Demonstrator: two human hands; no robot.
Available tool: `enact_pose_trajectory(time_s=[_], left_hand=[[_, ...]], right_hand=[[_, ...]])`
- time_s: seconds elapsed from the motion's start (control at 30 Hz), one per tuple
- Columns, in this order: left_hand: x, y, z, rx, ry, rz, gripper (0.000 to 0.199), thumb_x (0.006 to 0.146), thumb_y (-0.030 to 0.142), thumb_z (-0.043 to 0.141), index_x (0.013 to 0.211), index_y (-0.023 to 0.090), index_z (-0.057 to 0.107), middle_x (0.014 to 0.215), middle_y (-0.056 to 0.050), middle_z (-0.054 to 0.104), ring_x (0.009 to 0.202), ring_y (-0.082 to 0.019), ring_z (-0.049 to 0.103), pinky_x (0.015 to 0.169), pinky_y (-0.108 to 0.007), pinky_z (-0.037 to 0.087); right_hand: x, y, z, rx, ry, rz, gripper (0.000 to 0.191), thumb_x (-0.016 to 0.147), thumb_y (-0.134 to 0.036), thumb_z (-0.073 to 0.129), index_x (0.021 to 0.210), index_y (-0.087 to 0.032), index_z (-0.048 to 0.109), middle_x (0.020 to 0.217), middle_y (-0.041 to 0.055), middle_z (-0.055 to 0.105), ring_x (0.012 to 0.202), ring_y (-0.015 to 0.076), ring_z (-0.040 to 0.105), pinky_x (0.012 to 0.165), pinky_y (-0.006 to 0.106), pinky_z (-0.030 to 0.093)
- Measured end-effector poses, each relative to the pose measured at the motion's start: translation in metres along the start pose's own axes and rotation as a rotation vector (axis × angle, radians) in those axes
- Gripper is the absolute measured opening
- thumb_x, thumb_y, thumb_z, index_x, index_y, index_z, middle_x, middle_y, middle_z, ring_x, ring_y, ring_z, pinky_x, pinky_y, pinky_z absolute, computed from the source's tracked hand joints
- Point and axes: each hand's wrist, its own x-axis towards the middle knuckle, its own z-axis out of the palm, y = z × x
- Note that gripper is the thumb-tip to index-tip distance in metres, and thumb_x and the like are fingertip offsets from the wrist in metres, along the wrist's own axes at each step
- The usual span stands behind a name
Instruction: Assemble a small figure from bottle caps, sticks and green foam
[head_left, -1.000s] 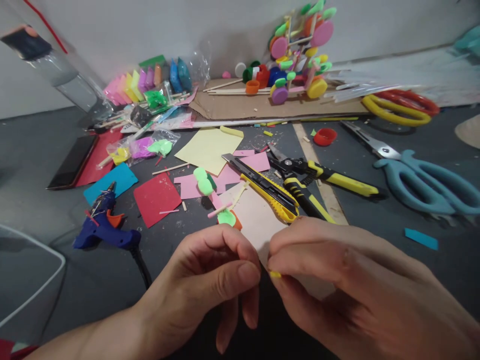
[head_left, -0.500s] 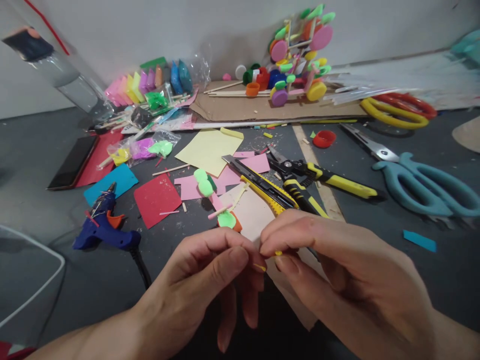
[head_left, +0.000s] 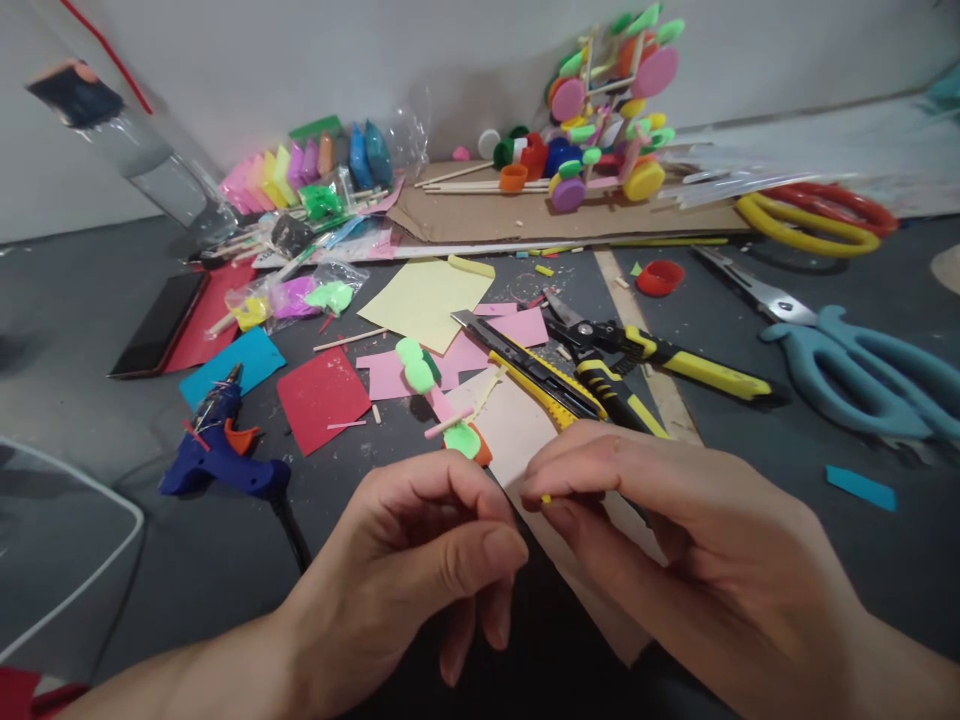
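Delicately, the right hand [head_left: 697,540] pinches a tiny yellow piece [head_left: 547,499] at the ends of its fingers [head_left: 567,526], its smallness probably dictating that grip. The left hand [head_left: 431,560] curls just beside it; whether it holds anything cannot be told. Beyond, the utility knife [head_left: 535,372] and pliers [head_left: 694,372] lie on the surface [head_left: 225,580], seemingly placed for easy reach.

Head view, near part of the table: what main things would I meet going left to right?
White cable, blue glue gun, left hand, right hand with a yellow bit at its fingertips, blue strip.
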Motion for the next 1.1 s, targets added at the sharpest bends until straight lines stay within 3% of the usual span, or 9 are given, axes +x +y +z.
enact_pose_trajectory(time_s=[0.17,0.3,0.53,0.73,0.93,1.1], left_hand=[[-0.001,0.001,-0.001,0.001,0.009,-0.018,0.011,0.088,0.025,0.07,0.084,0.015,0.073,0.077,-0.002,0.068,0.054,-0.006,0.063,0.042,-0.009,0.051],[0.001,0.001,-0.001,0.001,0.05,-0.017,0.005,0.083,0.021,0.075,0.083,0.017,0.075,0.074,-0.001,0.07,0.054,-0.006,0.063,0.043,-0.01,0.052],[0.001,0.001,0.0,0.046,0.153,-0.019,0.013,0.076,0.025,0.082,0.076,0.014,0.075,0.062,0.0,0.068,0.048,-0.006,0.059,0.04,-0.011,0.051],[-0.001,0.0,0.0,0.076,0.194,-0.051,0.021,0.072,0.031,0.085,0.076,0.015,0.072,0.052,0.002,0.063,0.042,-0.005,0.055,0.04,-0.011,0.048],[-0.001,0.0,0.0,0.041,0.171,-0.027,0.022,0.072,0.032,0.085,0.076,0.015,0.071,0.053,0.002,0.064,0.043,-0.005,0.056,0.04,-0.012,0.049],[-0.001,-0.002,-0.003,0.06,0.093,0.013,0.02,0.079,0.035,0.078,0.077,0.016,0.071,0.06,0.002,0.065,0.046,-0.005,0.058,0.041,-0.011,0.049]], right_hand=[[0.001,-0.002,0.0,0.034,-0.021,-0.003,0.016,0.092,-0.01,0.052,0.087,-0.018,0.065,0.072,0.0001,0.066,0.065,0.0094,0.064,0.054,0.02,0.05],[0.001,-0.002,-0.001,0.053,-0.018,-0.028,0.014,0.09,-0.009,0.057,0.089,-0.017,0.067,0.077,0.0003,0.068,0.068,0.0083,0.065,0.055,0.017,0.051],[0.003,-0.004,-0.003,-0.079,-0.022,-0.144,0.014,0.088,-0.007,0.059,0.092,-0.016,0.069,0.083,0.001,0.072,0.072,0.0066,0.066,0.065,0.014,0.054],[0.005,-0.017,0.0,-0.266,0.056,-0.104,0.031,0.095,-0.013,0.051,0.069,-0.021,0.065,0.068,0.0,0.07,0.055,0.0065,0.064,0.046,0.011,0.049],[0.002,-0.012,0.001,-0.209,0.003,-0.226,0.016,0.093,-0.011,0.056,0.094,-0.017,0.071,0.089,0.0053,0.075,0.08,0.01,0.072,0.069,0.011,0.058],[-0.005,-0.008,0.0,-0.027,-0.008,-0.055,0.01,0.092,-0.014,0.059,0.092,-0.02,0.067,0.085,-0.0004,0.071,0.069,0.0056,0.066,0.065,0.012,0.054]])
